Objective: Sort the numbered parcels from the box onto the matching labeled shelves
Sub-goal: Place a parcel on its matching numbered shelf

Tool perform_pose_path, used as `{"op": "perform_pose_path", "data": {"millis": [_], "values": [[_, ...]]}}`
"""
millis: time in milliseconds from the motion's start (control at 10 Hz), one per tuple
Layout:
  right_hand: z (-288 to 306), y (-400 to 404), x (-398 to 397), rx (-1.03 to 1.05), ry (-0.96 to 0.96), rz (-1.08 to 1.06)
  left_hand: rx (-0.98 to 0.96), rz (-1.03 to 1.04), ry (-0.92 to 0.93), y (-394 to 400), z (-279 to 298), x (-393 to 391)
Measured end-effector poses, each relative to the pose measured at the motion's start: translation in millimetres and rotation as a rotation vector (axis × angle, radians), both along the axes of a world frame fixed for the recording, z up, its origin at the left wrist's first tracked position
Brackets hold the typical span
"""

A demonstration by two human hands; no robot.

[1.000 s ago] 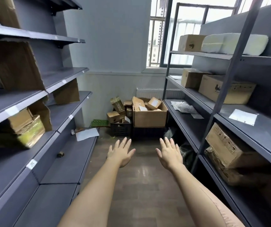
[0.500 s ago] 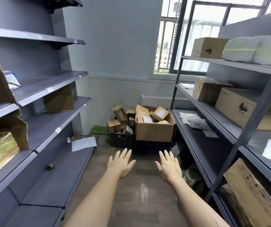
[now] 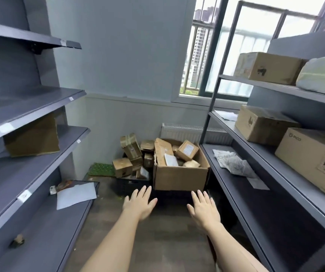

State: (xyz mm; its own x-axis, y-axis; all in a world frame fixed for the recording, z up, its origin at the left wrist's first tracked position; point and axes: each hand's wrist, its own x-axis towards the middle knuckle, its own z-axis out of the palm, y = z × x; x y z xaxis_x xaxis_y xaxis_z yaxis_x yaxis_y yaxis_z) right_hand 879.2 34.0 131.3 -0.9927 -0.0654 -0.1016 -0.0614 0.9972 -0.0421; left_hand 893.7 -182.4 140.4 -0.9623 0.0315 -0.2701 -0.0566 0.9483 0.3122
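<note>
Grey metal shelves (image 3: 39,107) flank you on both sides. Ahead on the floor sits the open brown cardboard box (image 3: 180,176), small brown parcels (image 3: 187,150) inside. Your left hand (image 3: 138,204) and right hand (image 3: 204,210) reach forward, fingers released, empty.

walked further down the aisle, open box (image 3: 179,173) of parcels at 12 o'clock now way closer, my left hand (image 3: 138,204) and right hand (image 3: 204,210) still spread, now almost reaching its front
</note>
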Motion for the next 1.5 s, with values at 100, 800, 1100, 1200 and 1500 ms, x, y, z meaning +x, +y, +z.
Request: {"op": "perform_pose_path", "data": {"millis": [100, 800, 1100, 1200, 1500], "values": [[-9.0, 3.8, -36.6, 0.014, -0.022, -0.019, 0.007, -0.017, -0.025, 4.7, -13.0, -40.3], [-25.2, 99.6, -379.3, -0.024, -0.033, -0.010, -0.049, -0.025, -0.020, 92.9, -11.3, -370.9], [-54.5, 110.1, -476.0, -0.012, -0.110, -0.062, -0.057, -0.088, -0.079, 99.2, -44.6, -486.0], [-53.8, 107.9, -524.6, -0.009, -0.114, -0.089, -0.014, -0.090, -0.069, 91.3, -51.6, -539.7], [-70.2, 80.6, -651.9, 0.047, -0.167, -0.092, 0.078, -0.036, -0.088, 48.5, -76.7, -670.3]]}}
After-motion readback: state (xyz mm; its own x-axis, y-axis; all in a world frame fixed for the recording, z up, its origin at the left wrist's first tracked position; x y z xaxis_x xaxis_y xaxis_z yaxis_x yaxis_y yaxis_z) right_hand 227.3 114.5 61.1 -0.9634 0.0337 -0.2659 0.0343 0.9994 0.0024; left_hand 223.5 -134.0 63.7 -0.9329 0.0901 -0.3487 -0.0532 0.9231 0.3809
